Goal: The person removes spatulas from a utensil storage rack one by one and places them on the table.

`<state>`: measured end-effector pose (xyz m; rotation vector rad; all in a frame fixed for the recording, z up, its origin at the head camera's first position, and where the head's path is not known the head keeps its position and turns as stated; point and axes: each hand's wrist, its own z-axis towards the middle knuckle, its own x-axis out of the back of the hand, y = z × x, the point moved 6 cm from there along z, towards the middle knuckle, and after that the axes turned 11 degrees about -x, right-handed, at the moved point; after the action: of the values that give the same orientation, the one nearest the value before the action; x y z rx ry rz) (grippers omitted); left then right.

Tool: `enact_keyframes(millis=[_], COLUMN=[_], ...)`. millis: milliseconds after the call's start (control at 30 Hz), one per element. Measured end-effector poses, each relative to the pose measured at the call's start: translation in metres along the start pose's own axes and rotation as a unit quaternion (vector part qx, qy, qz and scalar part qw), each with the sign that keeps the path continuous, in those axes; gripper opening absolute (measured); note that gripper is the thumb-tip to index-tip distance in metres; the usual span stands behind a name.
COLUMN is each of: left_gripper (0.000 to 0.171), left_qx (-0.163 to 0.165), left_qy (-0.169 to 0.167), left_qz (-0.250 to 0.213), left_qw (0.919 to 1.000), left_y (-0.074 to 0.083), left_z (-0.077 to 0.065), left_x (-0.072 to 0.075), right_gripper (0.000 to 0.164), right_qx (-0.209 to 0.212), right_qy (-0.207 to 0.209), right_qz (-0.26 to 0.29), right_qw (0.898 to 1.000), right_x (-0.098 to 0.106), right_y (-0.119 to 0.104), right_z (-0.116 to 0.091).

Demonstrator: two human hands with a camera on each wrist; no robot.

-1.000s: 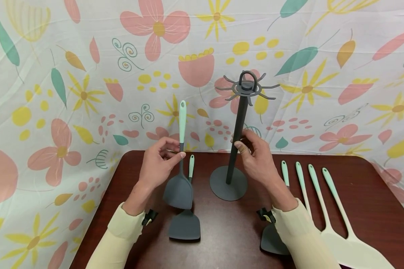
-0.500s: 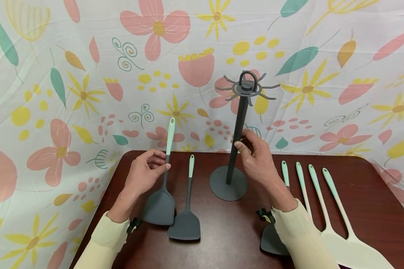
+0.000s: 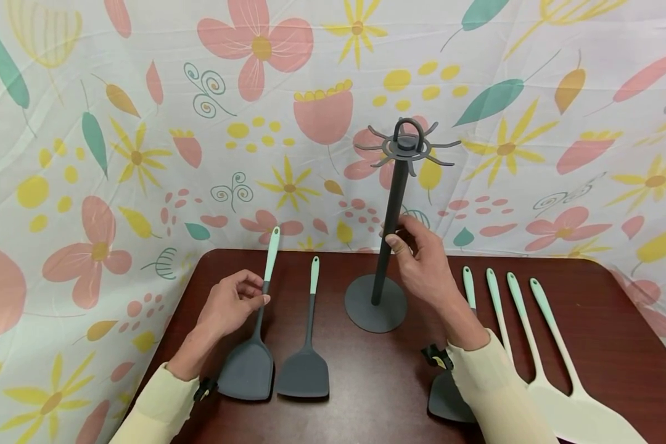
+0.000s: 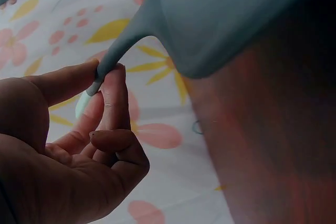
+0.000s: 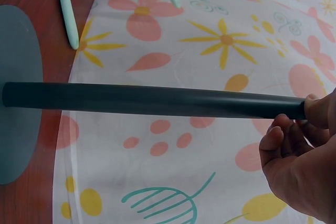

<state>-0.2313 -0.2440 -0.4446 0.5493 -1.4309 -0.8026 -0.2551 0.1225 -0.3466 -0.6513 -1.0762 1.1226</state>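
Observation:
My left hand pinches the grey neck of a spatula between thumb and fingers, below its mint handle. The same spatula fills the top of the left wrist view, its blade tilted above the table. To its right, a second grey spatula lies flat with its handle pointing away. My right hand grips the dark pole of an upright utensil stand, thumb in front. In the right wrist view the pole rises from a round base. Hooks ring its top, bearing nothing.
Right of the stand lie several mint-handled utensils, among them a cream turner and a grey-bladed one partly hidden by my right forearm. A floral cloth hangs behind the dark red table.
My left hand has carried the spatula left, down and nearer, away from above the second spatula, which now shows whole. My right hand and the stand have stayed put.

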Motion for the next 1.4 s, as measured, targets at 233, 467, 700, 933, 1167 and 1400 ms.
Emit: enact_keyframes(millis=[233, 467, 700, 933, 1167, 1400], left_gripper=[0.022, 0.021, 0.021, 0.023, 0.025, 0.026], left_qx=[0.018, 0.044, 0.058, 0.067, 0.081, 0.096], left_qy=[-0.031, -0.045, -0.051, -0.057, -0.063, -0.069], left_qz=[-0.006, -0.007, 0.006, 0.014, 0.018, 0.023], left_qw=[0.9994, 0.998, 0.997, 0.996, 0.9946, 0.9927], left_y=[-0.017, -0.026, -0.031, -0.04, -0.046, -0.052], left_z=[-0.004, -0.006, -0.003, -0.001, -0.001, 0.001], left_x=[-0.009, -0.018, -0.024, -0.029, -0.032, -0.035], right_gripper=[0.016, 0.017, 0.017, 0.016, 0.016, 0.017], right_qx=[-0.002, 0.002, 0.0, 0.001, 0.001, 0.0], right_qy=[0.003, -0.001, -0.003, 0.0, -0.007, -0.004], right_qz=[-0.006, -0.001, -0.006, -0.001, 0.003, -0.001], right_qw=[1.0, 1.0, 1.0, 1.0, 1.0, 1.0], right_x=[0.0, -0.001, -0.001, -0.001, -0.001, 0.0], right_y=[-0.001, -0.002, 0.0, 0.001, 0.0, -0.001], right_z=[-0.001, -0.001, -0.001, -0.001, -0.001, -0.001])
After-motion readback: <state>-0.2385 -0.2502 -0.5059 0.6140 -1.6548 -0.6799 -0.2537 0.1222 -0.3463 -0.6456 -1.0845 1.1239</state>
